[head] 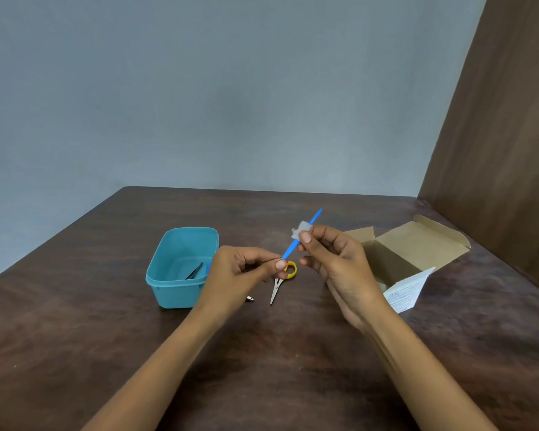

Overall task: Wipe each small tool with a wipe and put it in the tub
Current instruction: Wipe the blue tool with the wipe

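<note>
I see both hands raised over the dark wooden surface (106,306), sharing one tool. The left hand (240,275) pinches the lower end of a thin blue stick tool (305,230) between thumb and fingertips, other fingers curled in. The tool slants up and away toward the right hand (336,262), its far tip poking out past that hand. The right hand pinches a small white wipe (301,233) around the shaft, thumb on the near side, fingers loosely bent behind it.

Just left of the left hand: teal tub (181,293), open. Inside I make out a dark slim tool (195,270) leaning toward the wall nearest the hand; I cannot tell what kind. A bit of blue shows beside it, mostly hidden by the hand.

Below and between the hands, flat on the surface: small scissors (277,286) with a yellow finger loop, blades pointing toward me. Just under the left wrist, a small metal piece (250,298) peeks out, mostly hidden; type unclear.

Right of the right hand: open cardboard box (417,247), flaps up. A white printed leaflet (408,290) lies at its near side, just beside the right wrist.
</note>
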A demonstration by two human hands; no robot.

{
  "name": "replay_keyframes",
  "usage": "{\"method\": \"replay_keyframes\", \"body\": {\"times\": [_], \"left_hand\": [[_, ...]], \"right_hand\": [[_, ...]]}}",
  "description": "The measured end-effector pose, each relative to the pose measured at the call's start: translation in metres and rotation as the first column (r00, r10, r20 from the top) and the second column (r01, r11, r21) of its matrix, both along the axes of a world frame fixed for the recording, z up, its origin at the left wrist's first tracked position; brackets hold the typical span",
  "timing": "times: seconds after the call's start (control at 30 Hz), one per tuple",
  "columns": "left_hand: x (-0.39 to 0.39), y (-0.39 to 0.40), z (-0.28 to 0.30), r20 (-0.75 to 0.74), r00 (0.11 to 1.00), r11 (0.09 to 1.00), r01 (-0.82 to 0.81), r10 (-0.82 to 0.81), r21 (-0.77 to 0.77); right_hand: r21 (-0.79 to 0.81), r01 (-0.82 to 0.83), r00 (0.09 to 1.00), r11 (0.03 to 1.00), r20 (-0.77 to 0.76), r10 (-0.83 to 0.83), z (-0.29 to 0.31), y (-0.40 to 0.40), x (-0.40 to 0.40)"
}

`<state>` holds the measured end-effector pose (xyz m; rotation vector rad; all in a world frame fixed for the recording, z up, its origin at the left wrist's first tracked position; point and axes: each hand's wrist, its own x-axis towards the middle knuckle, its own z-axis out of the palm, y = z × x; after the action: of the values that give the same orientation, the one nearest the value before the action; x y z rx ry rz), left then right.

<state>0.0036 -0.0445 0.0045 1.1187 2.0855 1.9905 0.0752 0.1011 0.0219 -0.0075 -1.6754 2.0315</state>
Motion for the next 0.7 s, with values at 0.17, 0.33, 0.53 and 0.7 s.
{"method": "replay_keyframes", "body": {"times": [0.17, 0.33, 0.53, 0.7], "left_hand": [[0.000, -0.002, 0.004, 0.004, 0.999, 0.999, 0.048, -0.048, -0.013], [-0.001, -0.004, 0.007, 0.097, 0.985, 0.988, 0.147, -0.142, -0.049], [-0.001, -0.006, 0.008, 0.183, 0.971, 0.985, 0.166, -0.157, -0.037], [0.001, -0.006, 0.009, 0.248, 0.955, 0.984, 0.174, -0.161, -0.031]], "right_hand": [[0.022, -0.018, 0.998, 1.000, 0.058, 0.016, -0.003, -0.001, -0.001], [-0.110, -0.017, 1.000, 0.994, -0.006, 0.017, 0.005, 0.007, 0.002], [-0.185, -0.045, 0.999, 0.982, 0.008, 0.048, 0.006, 0.011, 0.003], [-0.125, -0.119, 0.988, 0.985, 0.081, 0.130, 0.000, 0.003, 0.002]]}}
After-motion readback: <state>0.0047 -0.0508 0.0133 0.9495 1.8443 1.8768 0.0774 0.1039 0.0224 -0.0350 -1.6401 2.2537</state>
